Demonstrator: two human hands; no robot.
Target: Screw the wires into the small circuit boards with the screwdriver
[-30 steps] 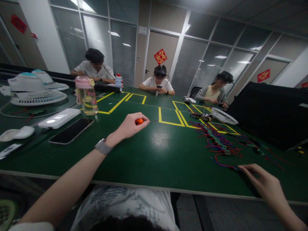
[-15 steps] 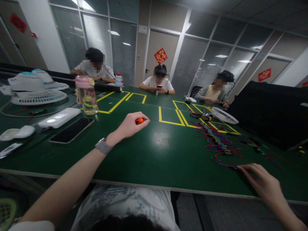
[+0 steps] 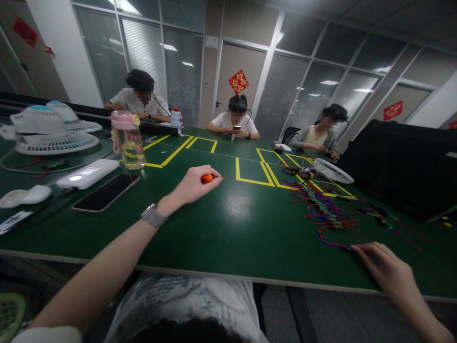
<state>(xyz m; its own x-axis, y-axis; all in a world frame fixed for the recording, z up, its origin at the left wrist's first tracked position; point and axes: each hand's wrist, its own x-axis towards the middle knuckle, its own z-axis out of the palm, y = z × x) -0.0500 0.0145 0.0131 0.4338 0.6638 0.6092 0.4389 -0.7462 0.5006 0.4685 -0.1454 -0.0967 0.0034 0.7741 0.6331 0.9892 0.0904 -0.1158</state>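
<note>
My left hand (image 3: pixel 200 183) rests over the green table, fingers curled round a small orange object (image 3: pixel 206 179). Most of that object is hidden in the grip, so its kind does not show. Near the front edge at the right, my right hand (image 3: pixel 387 264) pinches the end of a pair of red and blue wires (image 3: pixel 332 243). The wires run left from the fingertips and curve back up. Whatever sits at their pinched end is covered by the fingers. Just beyond lies a row of small green circuit boards (image 3: pixel 326 212) with many red and blue leads.
Left of my left hand are a phone (image 3: pixel 107 193), a white power bank (image 3: pixel 88 174), a pink-lidded bottle (image 3: pixel 129 143) and white fans (image 3: pixel 53 136). A black case (image 3: pixel 400 166) stands at the right, beside a small fan (image 3: pixel 333 171). Three people sit across the table.
Almost nothing differs. Both hands keep their places and grips; the person at the far right has turned the head slightly.
</note>
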